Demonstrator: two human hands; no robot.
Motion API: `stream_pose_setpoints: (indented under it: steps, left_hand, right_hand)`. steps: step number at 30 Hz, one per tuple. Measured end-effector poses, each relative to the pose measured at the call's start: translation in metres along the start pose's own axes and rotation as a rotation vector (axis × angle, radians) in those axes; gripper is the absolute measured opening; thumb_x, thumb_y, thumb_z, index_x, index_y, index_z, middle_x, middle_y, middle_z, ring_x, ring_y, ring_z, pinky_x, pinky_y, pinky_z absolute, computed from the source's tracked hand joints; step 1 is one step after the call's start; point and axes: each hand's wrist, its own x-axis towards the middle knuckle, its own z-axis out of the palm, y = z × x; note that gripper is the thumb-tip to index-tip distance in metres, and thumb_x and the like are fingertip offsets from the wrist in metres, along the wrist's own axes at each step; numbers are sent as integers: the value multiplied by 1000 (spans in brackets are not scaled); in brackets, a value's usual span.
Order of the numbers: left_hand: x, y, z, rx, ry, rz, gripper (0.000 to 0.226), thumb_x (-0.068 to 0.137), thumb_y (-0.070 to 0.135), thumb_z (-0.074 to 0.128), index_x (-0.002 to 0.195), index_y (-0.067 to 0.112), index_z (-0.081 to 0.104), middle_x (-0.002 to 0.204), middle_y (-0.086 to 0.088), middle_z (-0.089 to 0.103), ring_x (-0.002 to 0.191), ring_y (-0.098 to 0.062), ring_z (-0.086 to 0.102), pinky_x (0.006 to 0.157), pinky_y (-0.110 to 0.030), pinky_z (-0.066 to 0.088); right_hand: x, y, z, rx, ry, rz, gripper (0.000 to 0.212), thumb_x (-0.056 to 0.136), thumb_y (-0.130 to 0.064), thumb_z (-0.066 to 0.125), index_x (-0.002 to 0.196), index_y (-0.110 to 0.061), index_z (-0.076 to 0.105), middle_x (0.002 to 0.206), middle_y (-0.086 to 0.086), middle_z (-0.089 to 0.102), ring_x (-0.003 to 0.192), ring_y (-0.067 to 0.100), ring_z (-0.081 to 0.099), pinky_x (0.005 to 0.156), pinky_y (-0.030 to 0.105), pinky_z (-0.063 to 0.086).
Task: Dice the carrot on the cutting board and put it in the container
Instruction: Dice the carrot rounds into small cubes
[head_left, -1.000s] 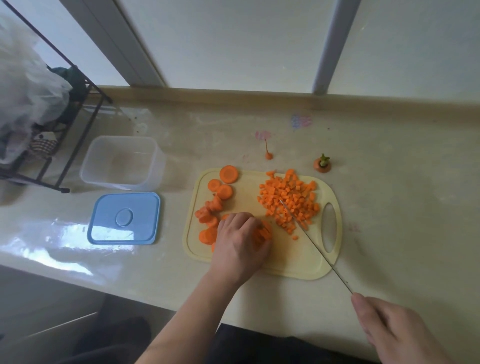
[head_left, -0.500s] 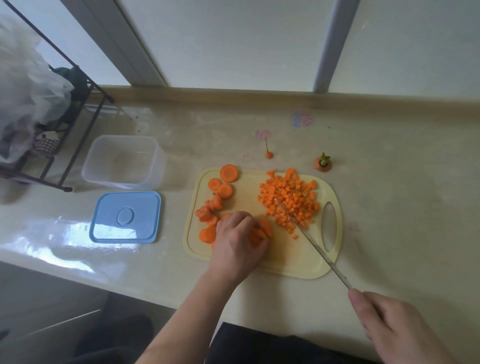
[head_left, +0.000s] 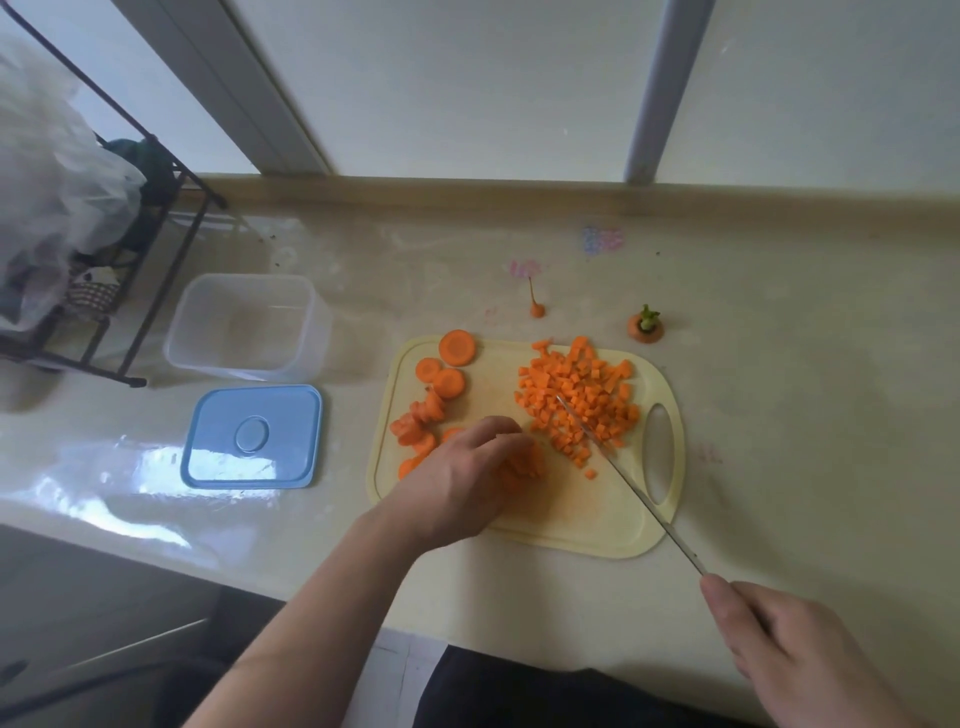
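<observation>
Right hand (head_left: 800, 660) grips the knife (head_left: 631, 486), its tip now deeper in the diced carrot (head_left: 582, 397); left hand (head_left: 462, 486) still curls over slices (head_left: 524, 465).

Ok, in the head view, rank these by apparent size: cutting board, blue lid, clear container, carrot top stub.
1. cutting board, clearly largest.
2. clear container and blue lid: about alike in footprint; the lid lies nearer the camera, so I would not rank them.
3. carrot top stub, by far the smallest.

We read this as a home kitchen. Beige counter (head_left: 779, 415) under a window (head_left: 467, 78), cutting board (head_left: 597, 525) with diced carrot (head_left: 582, 395), plastic container (head_left: 244, 327), wire rack (head_left: 130, 291).
</observation>
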Motion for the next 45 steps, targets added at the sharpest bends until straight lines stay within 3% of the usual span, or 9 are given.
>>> stream_pose_setpoints:
  steps: [10, 14, 19, 21, 23, 26, 33, 38, 45]
  left_hand:
    - [10, 3, 4, 36, 4, 12, 43, 83, 17, 64, 126, 16, 68, 114, -10, 61, 86, -29, 66, 70, -33, 56]
    - [11, 3, 6, 43, 34, 12, 42, 81, 14, 73, 123, 13, 68, 109, -11, 62, 86, -30, 65, 69, -30, 54]
    - [2, 5, 14, 43, 176, -17, 45, 80, 19, 74, 123, 9, 63, 114, -9, 61, 85, -29, 64, 67, -35, 55]
    - [-4, 7, 17, 69, 280, -38, 37, 82, 21, 74, 114, 8, 64, 112, -8, 60, 86, -29, 63, 69, -36, 54]
    - [-8, 9, 22, 131, 377, -39, 21, 86, 25, 70, 98, 8, 66, 95, -6, 62, 79, -28, 59, 67, -37, 50]
    - [-11, 13, 33, 198, 437, -79, 24, 92, 33, 66, 84, 10, 66, 75, -2, 59, 70, -26, 53, 62, -37, 44]
    - [-19, 12, 53, 136, 467, -160, 11, 90, 26, 71, 86, 16, 74, 83, 1, 65, 75, -24, 57, 65, -41, 48]
    - [-16, 20, 50, 105, 467, -216, 27, 94, 38, 62, 81, 16, 71, 80, 3, 63, 75, -21, 54, 66, -39, 45]
    - [-17, 20, 54, 103, 480, -279, 23, 90, 41, 63, 82, 20, 70, 79, 8, 63, 79, -18, 52, 68, -38, 41]
  right_hand:
    - [4, 5, 2, -20, -15, 4, 99, 47, -105, 4, 69, -17, 45, 50, 3, 42, 46, 9, 38, 53, 28, 38]
    - [3, 5, 4, -3, -37, 3, 98, 48, -106, 7, 66, -17, 45, 50, 4, 43, 46, 7, 38, 54, 29, 40]
    - [5, 2, 4, -10, -48, 11, 99, 46, -106, 6, 68, -17, 44, 51, 3, 42, 47, 8, 38, 55, 29, 40]
    - [6, 3, 4, -3, -45, 9, 98, 47, -105, 7, 67, -17, 43, 51, 3, 40, 48, 9, 37, 55, 29, 39]
    - [6, 3, 3, -4, -42, 10, 97, 47, -105, 7, 66, -17, 43, 50, 2, 39, 47, 8, 35, 53, 28, 35]
    - [6, 2, 2, -12, -44, 4, 98, 46, -105, 6, 67, -17, 42, 49, 1, 38, 46, 8, 34, 52, 29, 33]
    - [6, 2, 4, -26, -43, -8, 99, 47, -105, 5, 70, -17, 43, 50, 3, 42, 46, 9, 37, 53, 29, 36]
    - [6, 2, 6, -20, -41, -6, 99, 46, -105, 6, 69, -16, 42, 49, 1, 39, 46, 9, 35, 52, 29, 34]
    - [6, 1, 6, -12, -41, -5, 97, 46, -105, 6, 67, -18, 42, 49, 1, 40, 46, 8, 35, 51, 29, 32]
